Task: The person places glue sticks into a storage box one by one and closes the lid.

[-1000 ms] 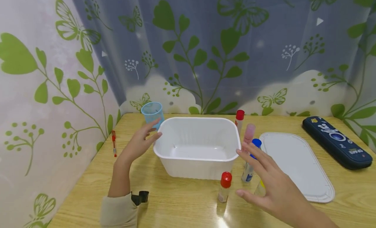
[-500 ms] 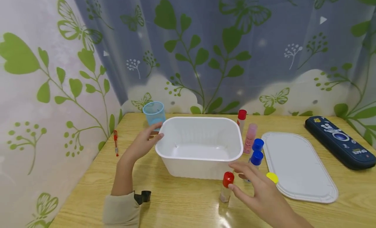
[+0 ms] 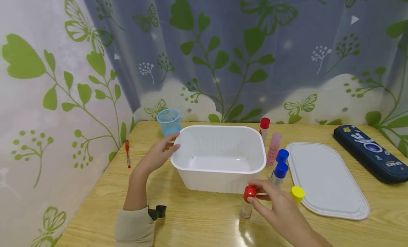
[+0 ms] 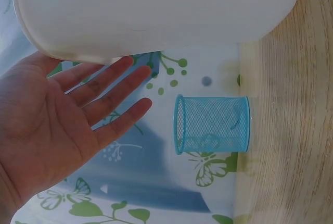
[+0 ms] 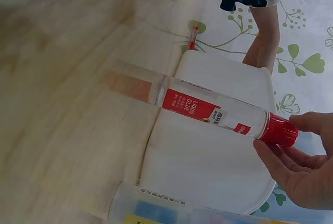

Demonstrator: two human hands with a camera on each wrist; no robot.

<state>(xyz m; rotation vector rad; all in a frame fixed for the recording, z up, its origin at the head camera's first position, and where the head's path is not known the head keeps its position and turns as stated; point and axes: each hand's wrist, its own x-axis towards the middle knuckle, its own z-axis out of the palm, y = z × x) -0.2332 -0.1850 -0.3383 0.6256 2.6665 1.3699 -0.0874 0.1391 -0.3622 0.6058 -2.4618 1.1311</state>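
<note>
Wooden tabletop [image 3: 197, 218] carries a red-capped glue bottle [image 3: 247, 202] standing just in front of the white tub [image 3: 220, 158], its cap pinched by the right hand [image 3: 280, 208], which should lift straight up, while the relaxed left hand [image 3: 157, 155] steadies the tub's far-left rim.

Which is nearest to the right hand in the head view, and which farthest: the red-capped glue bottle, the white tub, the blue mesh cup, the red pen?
From the right hand:
1. Red-capped glue bottle: pinched at its cap by the fingers.
2. White tub: just behind the bottle.
3. Blue mesh cup: at the tub's far left corner.
4. Red pen: at the table's left edge, by the wall.
</note>
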